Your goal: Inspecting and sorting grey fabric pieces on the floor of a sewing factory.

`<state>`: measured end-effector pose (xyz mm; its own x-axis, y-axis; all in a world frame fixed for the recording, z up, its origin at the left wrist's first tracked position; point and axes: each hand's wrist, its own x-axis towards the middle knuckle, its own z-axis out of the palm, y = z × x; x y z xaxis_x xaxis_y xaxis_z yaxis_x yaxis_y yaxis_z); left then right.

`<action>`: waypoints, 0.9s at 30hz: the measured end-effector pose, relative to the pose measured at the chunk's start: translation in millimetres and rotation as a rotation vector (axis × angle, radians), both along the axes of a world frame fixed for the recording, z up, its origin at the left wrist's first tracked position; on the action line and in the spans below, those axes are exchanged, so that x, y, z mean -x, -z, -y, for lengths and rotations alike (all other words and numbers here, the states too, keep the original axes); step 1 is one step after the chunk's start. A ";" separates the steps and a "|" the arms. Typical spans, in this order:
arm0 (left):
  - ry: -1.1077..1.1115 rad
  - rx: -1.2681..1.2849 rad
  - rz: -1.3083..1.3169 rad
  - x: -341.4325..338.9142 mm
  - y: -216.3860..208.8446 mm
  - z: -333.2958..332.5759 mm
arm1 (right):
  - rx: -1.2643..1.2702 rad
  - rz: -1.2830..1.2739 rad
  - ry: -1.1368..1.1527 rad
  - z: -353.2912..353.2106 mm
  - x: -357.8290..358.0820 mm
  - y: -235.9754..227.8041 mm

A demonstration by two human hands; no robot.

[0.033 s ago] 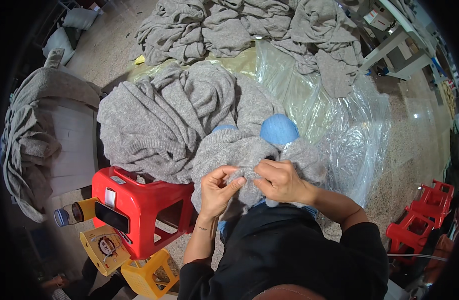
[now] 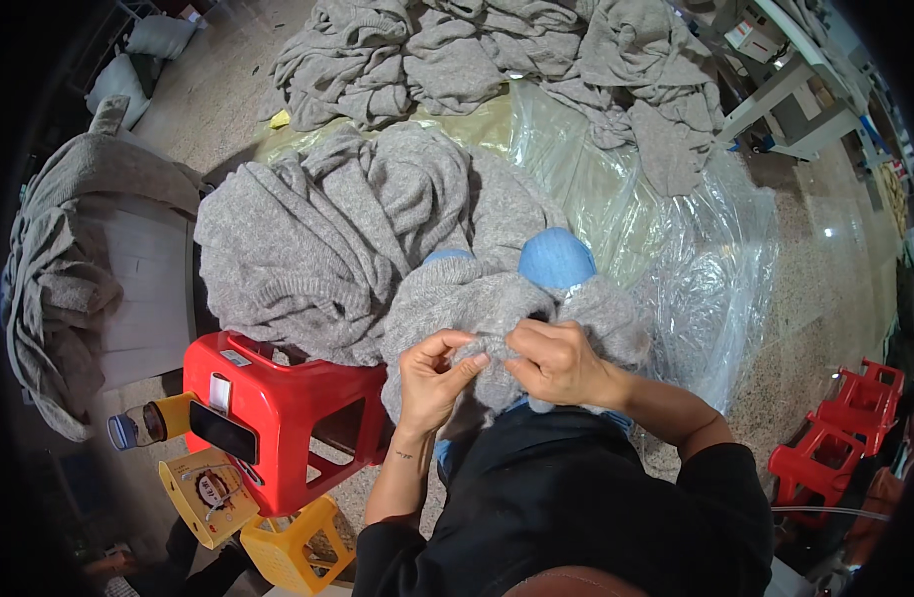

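Observation:
A grey knitted sweater (image 2: 457,298) lies bunched over my lap, with my knees in blue fabric (image 2: 556,257) showing beyond it. My left hand (image 2: 435,380) pinches an edge of the knit between thumb and forefinger. Close beside it, my right hand (image 2: 556,358) has its fingers curled and pressed on the same edge. A short stretch of knit runs between the two sets of fingertips. Whether a needle or thread is also in the fingers is too small to make out.
A red stool (image 2: 278,418) at my left bears a heap of grey knitwear (image 2: 307,239), a phone (image 2: 223,432) and a bottle (image 2: 148,425). A yellow box (image 2: 210,496) hangs beside it. Ahead, more grey knits (image 2: 477,60) lie on plastic sheeting (image 2: 696,269). Red stools (image 2: 825,448) stand right.

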<state>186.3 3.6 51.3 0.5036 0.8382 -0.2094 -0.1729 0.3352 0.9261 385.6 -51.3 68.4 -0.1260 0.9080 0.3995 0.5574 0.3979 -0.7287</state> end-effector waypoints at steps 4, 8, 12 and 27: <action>0.017 0.174 0.082 0.8 -4.9 -4.5 | -0.036 -0.069 -0.017 -1.4 1.7 1.1; 0.056 0.227 0.084 0.2 -3.0 -6.8 | -0.026 -0.084 -0.007 -1.6 2.1 1.0; -0.018 0.339 0.096 -2.4 2.3 -2.5 | -0.063 0.027 -0.045 2.4 -3.6 -0.9; -0.062 0.399 0.182 -8.2 5.1 3.1 | -0.267 0.086 0.034 2.4 2.5 4.8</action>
